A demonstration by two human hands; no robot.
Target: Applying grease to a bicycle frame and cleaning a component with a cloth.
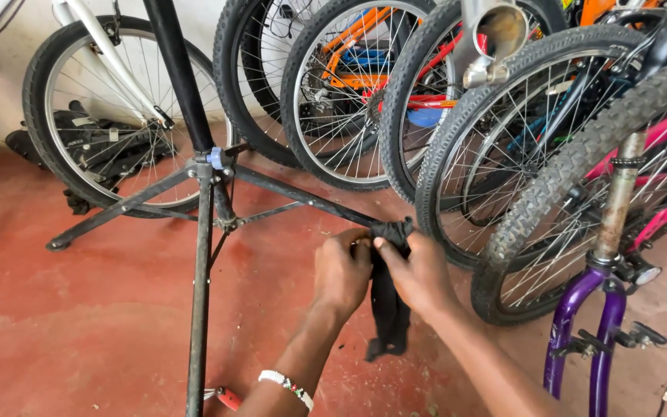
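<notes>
Both hands met at the end of one leg of the black metal folding repair stand, which stood spread on the red painted concrete floor. The left hand, with a white beaded bracelet on its wrist, had its grip clenched on the strip of black rubber that was wound around the tip of that leg. The right hand was just beside it, its fingers likewise grasping the same strip at the wrapped part. The loose end of the rubber hung down below the two hands towards the floor.

Just to the right of the hands stood a knobby black bicycle tyre on a spoked wheel, with a purple bicycle fork under a rusty steel tube beside it. More spoked wheels stood in a row behind. A small red-handled tool lay on the floor near the left forearm, close to the stand's front leg.
</notes>
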